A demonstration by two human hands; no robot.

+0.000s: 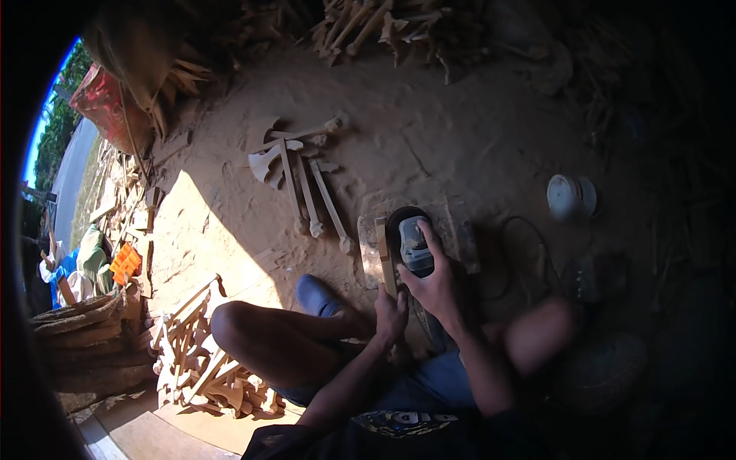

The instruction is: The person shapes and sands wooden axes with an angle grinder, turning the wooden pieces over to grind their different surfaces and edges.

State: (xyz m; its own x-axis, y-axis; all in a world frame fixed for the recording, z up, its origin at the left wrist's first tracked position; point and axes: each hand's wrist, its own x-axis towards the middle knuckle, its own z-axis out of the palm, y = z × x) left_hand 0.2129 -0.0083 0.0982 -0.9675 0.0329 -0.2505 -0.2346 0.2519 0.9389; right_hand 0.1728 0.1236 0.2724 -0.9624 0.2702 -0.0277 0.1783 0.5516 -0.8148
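My left hand [392, 313] is closed around the lower end of a narrow wooden piece [386, 257], which points away from me. Right beside that piece is an angle grinder [414, 241] with a grey and black body and a dark round disc. My right hand [438, 285] lies over the grinder's body, its index finger stretched along the top and its thumb toward the wood. Both things are over a worn, pale block [369, 249] on the ground between my legs. Whether the disc touches the wood, or is spinning, I cannot tell.
Several axe-shaped wooden pieces [294, 184] lie on the dusty ground ahead. A sunlit heap of similar pieces [207, 368] is by my left knee. White round containers [567, 197] stand at right, near a dark cord [529, 222]. More wood [376, 27] is piled at the back.
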